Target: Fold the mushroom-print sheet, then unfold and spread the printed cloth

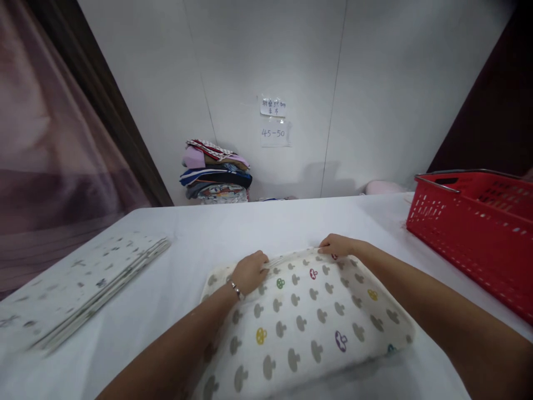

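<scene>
A white cloth with a mushroom print (308, 322) lies in folded layers on the table in front of me. Most mushrooms are grey; a few are yellow, green, red and purple. My left hand (250, 272), with a silver bracelet at the wrist, grips the cloth's far edge left of its middle, fingers curled over it. Farther right, my right hand (336, 245) pinches the same far edge near the right corner. Between the two hands the edge is gathered into small creases. The fingertips are partly hidden by the cloth.
A folded white cloth with dark specks (91, 283) lies at the left. A red plastic basket (466, 228) with a metal handle stands at the right. Behind the white table (195, 228), a pile of folded fabrics (216, 175) sits against the wall, near handwritten paper labels (273, 133).
</scene>
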The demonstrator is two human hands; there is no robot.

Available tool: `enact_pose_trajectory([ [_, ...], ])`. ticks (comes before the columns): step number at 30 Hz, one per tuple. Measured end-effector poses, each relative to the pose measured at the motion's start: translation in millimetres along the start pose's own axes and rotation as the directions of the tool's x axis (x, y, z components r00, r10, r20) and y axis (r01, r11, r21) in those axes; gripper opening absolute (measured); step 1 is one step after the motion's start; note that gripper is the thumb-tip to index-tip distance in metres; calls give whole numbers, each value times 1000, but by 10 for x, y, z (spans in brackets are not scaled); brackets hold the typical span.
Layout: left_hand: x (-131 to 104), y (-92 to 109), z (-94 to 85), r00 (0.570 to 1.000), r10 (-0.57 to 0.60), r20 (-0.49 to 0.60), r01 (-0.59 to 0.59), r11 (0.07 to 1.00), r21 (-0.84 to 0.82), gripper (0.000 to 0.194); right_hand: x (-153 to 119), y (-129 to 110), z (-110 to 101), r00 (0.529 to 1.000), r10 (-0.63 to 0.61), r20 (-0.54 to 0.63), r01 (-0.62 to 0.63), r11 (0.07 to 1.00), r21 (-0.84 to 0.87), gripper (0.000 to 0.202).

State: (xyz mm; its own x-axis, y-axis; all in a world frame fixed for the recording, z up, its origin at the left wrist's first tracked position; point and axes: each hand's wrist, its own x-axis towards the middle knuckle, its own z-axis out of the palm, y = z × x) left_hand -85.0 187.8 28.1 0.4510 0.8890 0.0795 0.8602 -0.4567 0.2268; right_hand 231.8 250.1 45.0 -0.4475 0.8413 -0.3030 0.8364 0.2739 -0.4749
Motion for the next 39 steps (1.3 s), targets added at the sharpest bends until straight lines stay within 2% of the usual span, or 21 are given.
enact_pose_trajectory([
  [3, 115, -65, -62, 973, -161, 163, 185, 972, -144, 32, 24, 22, 31, 999, 16, -48, -16, 1000, -10, 29],
  [5, 191, -111, -89, 950, -186, 249, 232, 958, -171, 46, 23, 25, 54, 996, 22, -83, -24, 1000, -13, 27],
  [7, 249, -154, -85, 943, -192, 270, 242, 956, -164, 48, 8, 22, 70, 993, 28, -113, -30, 999, -16, 26],
  [13, 280, -195, 12, 951, -231, 206, 261, 956, -133, 33, -49, -7, 89, 986, 63, -156, -70, 997, -37, 25],
  [19, 218, -104, -17, 959, -260, 116, 264, 964, -18, 26, -30, -48, 120, 972, 65, -228, -83, 994, -70, 24],
  [23, 208, -101, 6, 954, -286, 96, 292, 955, -58, 24, -4, -10, 143, 978, 107, -180, -115, 993, -36, 24],
  [26, 193, -171, 21, 948, -300, 102, 312, 943, -120, 26, -15, 51, 133, 982, 110, -155, -113, 993, -12, 26],
  [29, 156, -273, -29, 944, -298, 144, 318, 936, -150, 36, -46, 138, 118, 986, 81, -146, -79, 997, 14, 34],
  [33, 105, -350, -101, 936, -292, 194, 317, 942, -113, 38, -49, 237, 149, 970, 74, -230, -80, 997, -18, 40],
  [35, 83, -344, -77, 937, -310, 164, 328, 939, -100, 32, -38, 255, 181, 955, 85, -285, -103, 993, -50, 36],
  [39, 16, -308, 50, 948, -316, 21, 317, 945, -85, 30, -39, 251, 245, 936, 94, -339, -138, 985, -108, 31],
])
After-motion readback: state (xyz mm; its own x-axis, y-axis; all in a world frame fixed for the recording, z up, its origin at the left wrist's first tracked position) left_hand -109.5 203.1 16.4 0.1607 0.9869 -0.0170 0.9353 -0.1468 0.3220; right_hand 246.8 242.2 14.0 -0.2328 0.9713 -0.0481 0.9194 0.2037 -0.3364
